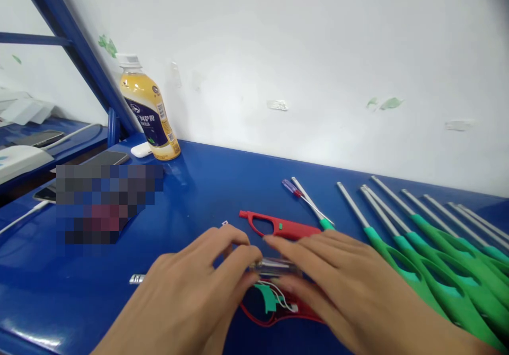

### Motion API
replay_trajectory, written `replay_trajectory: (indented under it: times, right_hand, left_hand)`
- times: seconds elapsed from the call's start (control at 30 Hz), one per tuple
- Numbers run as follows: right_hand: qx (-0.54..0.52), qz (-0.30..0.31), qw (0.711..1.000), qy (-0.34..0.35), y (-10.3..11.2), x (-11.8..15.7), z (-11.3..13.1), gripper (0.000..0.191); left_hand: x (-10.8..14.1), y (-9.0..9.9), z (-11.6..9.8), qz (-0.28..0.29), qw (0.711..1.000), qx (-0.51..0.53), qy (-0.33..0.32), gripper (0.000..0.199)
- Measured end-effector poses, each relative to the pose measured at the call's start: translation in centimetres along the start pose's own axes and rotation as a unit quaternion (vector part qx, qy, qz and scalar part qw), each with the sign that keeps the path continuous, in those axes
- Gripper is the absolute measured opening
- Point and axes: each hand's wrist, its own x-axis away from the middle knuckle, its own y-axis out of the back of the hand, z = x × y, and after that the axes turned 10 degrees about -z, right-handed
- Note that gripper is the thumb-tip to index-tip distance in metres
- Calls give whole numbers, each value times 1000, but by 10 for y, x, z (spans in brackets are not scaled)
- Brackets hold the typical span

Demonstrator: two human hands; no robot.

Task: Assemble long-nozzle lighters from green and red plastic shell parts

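Between my hands is a small clear, shiny cylinder [274, 266], blurred in part. My left hand [207, 275] pinches its left end with thumb and fingers. The fingers of my right hand [326, 275] close around its right end. Just below lies an opened red lighter-like casing [262, 320] with a green piece [267, 297] and white wires inside. Behind my fingers rests another red shell half [290, 228] with a looped handle. A metal tube end [137, 279] shows left of my left wrist.
Several green-handled lighters with metal tubes [421, 270] lie at the right. A screwdriver [292, 188] is at the back. A drink bottle [149, 111] stands back left on the blue table [191, 190], near phones [101, 158] and a pixelated area.
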Motion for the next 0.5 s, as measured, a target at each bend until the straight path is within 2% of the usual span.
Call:
replay_trajectory:
  times: [0.07, 0.17, 0.23, 0.33, 0.5]
  right_hand:
    - [-17, -5, 1000, 0, -1, 2, 2, 44]
    - [-34, 5, 999, -36, 1, 4, -2, 34]
    - [-36, 8, 997, -63, 2, 5, -7, 24]
    - [-30, 3, 996, -79, 2, 6, -11, 23]
    - [-29, 1, 996, -81, 2, 9, -11, 24]
  left_hand:
    - [0, -2, 0, -3, 1000, 2, 1, 21]
    - [0, -3, 18, 7, 998, -59, 32, 37]
    - [0, -4, 34, 33, 993, -105, 47, 41]
    - [2, -8, 51, 99, 982, -134, 87, 44]
    - [2, -14, 58, 141, 978, -122, 92, 46]
